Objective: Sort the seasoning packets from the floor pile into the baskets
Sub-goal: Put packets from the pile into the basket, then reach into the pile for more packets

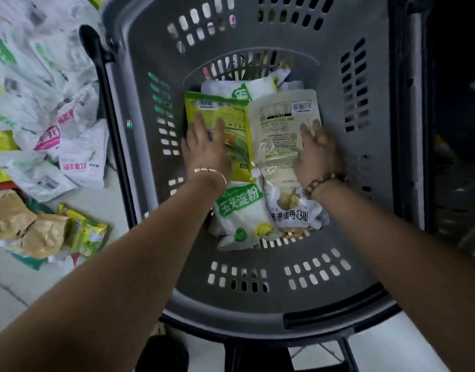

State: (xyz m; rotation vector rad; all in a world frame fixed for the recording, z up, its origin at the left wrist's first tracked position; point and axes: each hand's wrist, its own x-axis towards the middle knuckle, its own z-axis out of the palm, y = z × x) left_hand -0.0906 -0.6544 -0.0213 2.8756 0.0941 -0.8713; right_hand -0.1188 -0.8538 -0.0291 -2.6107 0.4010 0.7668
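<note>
Both arms reach down into a grey plastic basket with slotted walls [284, 264].

Left hand [206, 149]: released, fingers straight and spread, palm lying flat on a yellow-green printed seasoning packet [231, 114] at the basket bottom. We note a thin gold bangle [209, 170] on that wrist.

Right hand [318, 154]: also released, fingers fairly straight, resting on the right part of a cream-white spouted pouch [276, 124]. The hand is a little blurred. A dark beaded bracelet [324, 181] sits on that wrist.

The two packets lie side by side, edges touching, barcodes up. Nearer to us, partly under them, we see a white packet with a green label [239, 210] and beside it a white packet with a yellow picture [292, 210]. Another white packet shows beyond them.

Left of the basket, past its black handle bar [107, 103], the pile of mostly white packets with pink or green print [43, 103] spreads over the pale floor. Crumpled brown paper bags [24, 229] lie at its near end.
</note>
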